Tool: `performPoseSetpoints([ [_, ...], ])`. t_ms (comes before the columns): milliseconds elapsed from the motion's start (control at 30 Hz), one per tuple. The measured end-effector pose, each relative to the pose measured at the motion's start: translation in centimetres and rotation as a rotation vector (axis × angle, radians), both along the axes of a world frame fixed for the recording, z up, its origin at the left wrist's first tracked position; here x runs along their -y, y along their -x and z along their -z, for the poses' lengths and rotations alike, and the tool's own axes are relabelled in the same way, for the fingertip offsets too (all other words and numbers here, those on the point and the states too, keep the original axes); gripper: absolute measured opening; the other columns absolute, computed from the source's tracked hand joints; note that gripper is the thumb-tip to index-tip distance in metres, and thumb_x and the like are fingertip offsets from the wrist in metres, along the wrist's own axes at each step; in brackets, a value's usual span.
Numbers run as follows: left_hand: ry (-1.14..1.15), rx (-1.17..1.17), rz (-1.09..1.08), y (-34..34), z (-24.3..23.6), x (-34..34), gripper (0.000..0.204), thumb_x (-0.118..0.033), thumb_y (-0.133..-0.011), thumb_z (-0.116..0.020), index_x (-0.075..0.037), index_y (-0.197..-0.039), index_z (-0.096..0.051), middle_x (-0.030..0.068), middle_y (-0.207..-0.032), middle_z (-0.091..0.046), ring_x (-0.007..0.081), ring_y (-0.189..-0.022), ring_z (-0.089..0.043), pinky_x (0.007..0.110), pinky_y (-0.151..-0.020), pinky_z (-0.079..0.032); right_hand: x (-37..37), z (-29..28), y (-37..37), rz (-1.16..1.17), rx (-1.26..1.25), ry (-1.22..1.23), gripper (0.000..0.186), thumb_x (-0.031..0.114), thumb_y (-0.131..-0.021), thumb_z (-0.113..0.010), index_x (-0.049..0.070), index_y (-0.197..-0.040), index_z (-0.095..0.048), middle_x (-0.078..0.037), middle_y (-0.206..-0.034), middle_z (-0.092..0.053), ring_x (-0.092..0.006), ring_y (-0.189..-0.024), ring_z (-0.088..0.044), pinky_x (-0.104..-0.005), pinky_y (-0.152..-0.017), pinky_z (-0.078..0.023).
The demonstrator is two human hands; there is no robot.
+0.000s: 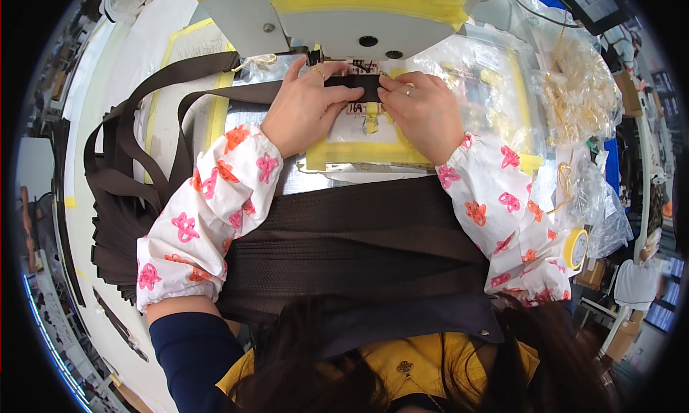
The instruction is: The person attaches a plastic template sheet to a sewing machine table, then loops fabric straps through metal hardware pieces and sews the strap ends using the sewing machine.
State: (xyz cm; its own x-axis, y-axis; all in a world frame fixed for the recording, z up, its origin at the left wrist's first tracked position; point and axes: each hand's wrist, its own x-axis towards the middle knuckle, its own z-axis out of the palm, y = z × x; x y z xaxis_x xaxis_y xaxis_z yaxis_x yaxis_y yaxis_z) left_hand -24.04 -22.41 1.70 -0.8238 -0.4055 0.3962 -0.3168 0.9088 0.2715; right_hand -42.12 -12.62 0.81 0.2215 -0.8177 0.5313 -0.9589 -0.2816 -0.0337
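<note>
We see the left hand (305,104) lying flat with fingers stretched out, pressing down on the dark brown woven webbing strap (352,90); it grips nothing, just pins the strap. The right hand (423,111) does the same from the other side, fingers extended and touching the strap end, not closed around it. Each hand wears one ring. The two hands nearly meet at the strap, right under the head of the white sewing machine (352,15), on a yellow-taped paper template (359,151) stuck to the desk (93,90).

The strap is flat, narrow, matte brown, and runs left from the hands, then loops back over the desk toward a pile of similar brown straps (118,219) at the left edge; we cannot count those. Both forearms wear white sleeve covers with pink and orange flower prints (208,205), two in all.

Near the body lies a wide brown ribbed fabric panel (352,241). To the right, clear plastic bags of gold-coloured metal hardware (574,97), and one roll of yellow tape (575,248).
</note>
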Motion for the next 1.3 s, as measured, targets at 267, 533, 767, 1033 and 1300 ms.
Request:
performPoseSetpoints([
  [267,-0.012,0.108,-0.019,-0.3,-0.4,0.4,0.018,-0.019,-0.077,-0.058,-0.02,-0.092,-0.067,0.0063,-0.103,-0.061,0.0204,-0.091,-0.058,0.05,-0.096,-0.028,0.1,-0.7,0.1,-0.018,-0.005,-0.073,0.018,0.011,-0.071,-0.058,0.006,-0.087,-0.063,-0.002,-0.098,-0.063,-0.0195,-0.091,-0.055,-0.0355,-0.084,-0.04],
  [533,0.081,0.12,0.003,-0.8,-0.2,0.5,0.025,-0.011,-0.078,-0.053,-0.019,-0.099,-0.064,0.006,-0.11,-0.058,0.0204,-0.097,-0.056,0.048,-0.09,-0.029,-0.6,-2.1,0.3,-0.015,-0.08,-0.272,0.028,0.011,-0.071,-0.052,0.01,-0.098,-0.061,-0.001,-0.111,-0.057,-0.019,-0.103,-0.05,-0.0462,-0.091,-0.032],
  [767,0.049,0.126,-0.045,0.1,0.6,2.1,0.026,-0.01,-0.078,-0.052,-0.019,-0.099,-0.064,0.0065,-0.106,-0.059,0.0215,-0.092,-0.058,0.038,-0.083,-0.036,1.4,-2.3,1.4,0.013,-0.178,-0.397,0.039,0.009,-0.069,-0.052,0.012,-0.108,-0.057,-0.002,-0.121,-0.05,-0.0206,-0.109,-0.046,-0.0506,-0.093,-0.03],
  [1033,0.139,-0.085,0.041,0.9,1.9,5.0,0.023,-0.014,-0.077,-0.051,-0.021,-0.092,-0.067,0.0064,-0.085,-0.064,0.0233,-0.074,-0.06,0.038,-0.079,-0.041,3.3,-3.0,1.8,0.063,-0.235,-0.484,0.043,0.011,-0.069,-0.052,0.014,-0.112,-0.055,-0.002,-0.12,-0.05,-0.0213,-0.115,-0.041,-0.0519,-0.094,-0.028],
  [1300,-0.009,0.016,0.024,0.1,1.2,3.0,0.024,-0.012,-0.074,-0.053,-0.015,-0.096,-0.063,0.0112,-0.097,-0.059,0.0308,-0.092,-0.055,0.041,-0.081,-0.041,1.7,0.3,1.5,0.014,0.061,-0.258,0.04,0.007,-0.064,-0.051,0.009,-0.103,-0.058,-0.006,-0.114,-0.052,-0.0227,-0.112,-0.041,-0.0449,-0.089,-0.032],
])
